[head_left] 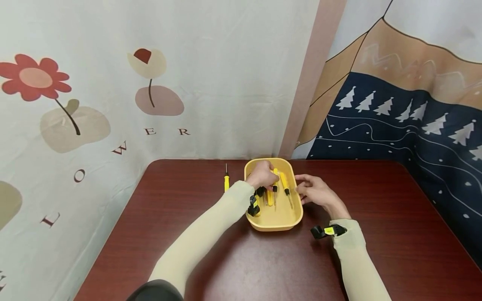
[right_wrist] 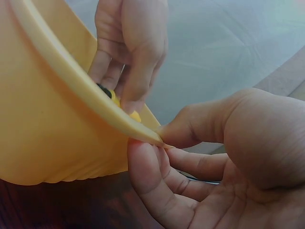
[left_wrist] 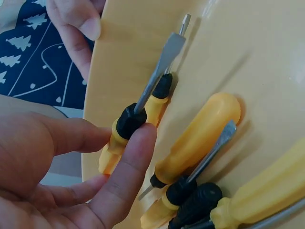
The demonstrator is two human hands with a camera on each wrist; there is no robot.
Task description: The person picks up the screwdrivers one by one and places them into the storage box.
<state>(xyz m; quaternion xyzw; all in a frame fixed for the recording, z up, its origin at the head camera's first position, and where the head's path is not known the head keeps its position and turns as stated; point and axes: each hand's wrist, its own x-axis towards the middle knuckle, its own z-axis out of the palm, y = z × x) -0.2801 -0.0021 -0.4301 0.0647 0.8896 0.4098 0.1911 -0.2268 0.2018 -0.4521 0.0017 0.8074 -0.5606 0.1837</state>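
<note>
My left hand (head_left: pixel 262 174) reaches into a yellow plastic tray (head_left: pixel 273 221). In the left wrist view its thumb and fingers pinch a flat-blade screwdriver (left_wrist: pixel 131 123) with a yellow handle and black collar, the blade pointing up and away. Behind it, another slim screwdriver (left_wrist: pixel 162 87) lies along the tray wall. More yellow-handled screwdrivers (left_wrist: pixel 200 136) lie beside the hand on the tray floor, some partly overlapping. At the tray's right side, my right hand (head_left: pixel 318 192) pinches the rim (right_wrist: pixel 107 112) between thumb and fingertips, as the right wrist view shows.
One yellow-and-black screwdriver (head_left: pixel 226 182) lies on the dark red table (head_left: pixel 180 200), left of the tray and partly covered by my left sleeve (head_left: pixel 211 225). Behind the table's back edge hangs a printed curtain (head_left: pixel 226 83).
</note>
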